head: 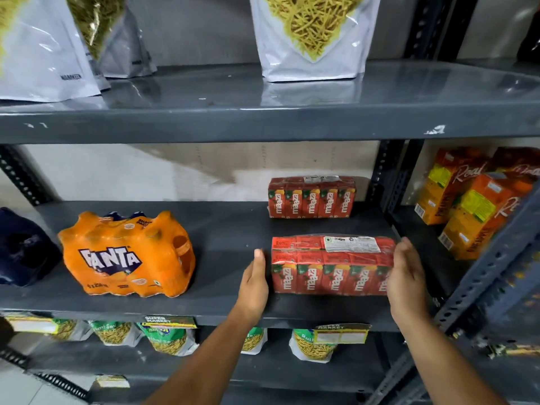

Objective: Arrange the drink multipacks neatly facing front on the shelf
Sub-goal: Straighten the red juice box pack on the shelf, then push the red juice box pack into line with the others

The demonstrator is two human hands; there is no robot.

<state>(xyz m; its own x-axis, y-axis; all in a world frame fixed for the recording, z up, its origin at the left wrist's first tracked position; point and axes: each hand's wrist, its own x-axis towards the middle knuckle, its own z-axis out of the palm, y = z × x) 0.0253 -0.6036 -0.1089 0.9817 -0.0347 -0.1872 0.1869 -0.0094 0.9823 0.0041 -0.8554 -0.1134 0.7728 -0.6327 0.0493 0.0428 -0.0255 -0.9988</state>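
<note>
Red Maaza multipack (330,266) between both flat hands.

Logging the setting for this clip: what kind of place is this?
Most likely a small supermarket or its stockroom. Grey metal shelving holds retail goods: an orange Fanta multipack, Maaza juice-carton multipacks and snack pouches, and a shelf-edge tag reads "Super Market".

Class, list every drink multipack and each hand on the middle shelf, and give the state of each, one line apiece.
Front Maaza pack: upright near the shelf's front edge, logos facing front, between both hands.
Rear Maaza pack: upright at the back, logos facing front, untouched.
Fanta pack: standing, turned slightly, untouched.
Dark blue pack: at the left edge, label unreadable.
Left hand: open, flat beside the front pack's left end.
Right hand: open, flat against its right end.
</note>
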